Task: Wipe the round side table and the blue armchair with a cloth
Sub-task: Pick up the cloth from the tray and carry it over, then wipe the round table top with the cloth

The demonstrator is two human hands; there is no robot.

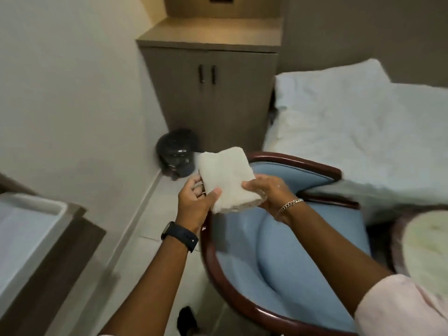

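Observation:
A folded white cloth (228, 178) is held in the air above the left edge of the blue armchair (291, 251). My left hand (196, 197) grips its lower left side, thumb on top. My right hand (269, 192) holds its right edge. The armchair has a dark red wooden frame and blue padding, and sits below and to the right of my hands. The round side table (426, 253) shows at the right edge, pale top, blurred and partly cut off.
A bed with white sheets (363, 132) stands behind the armchair. A brown cabinet (211, 93) is against the back wall, with a black-bagged bin (177, 151) on the floor beside it. A desk with a white tray (26, 229) is at the left.

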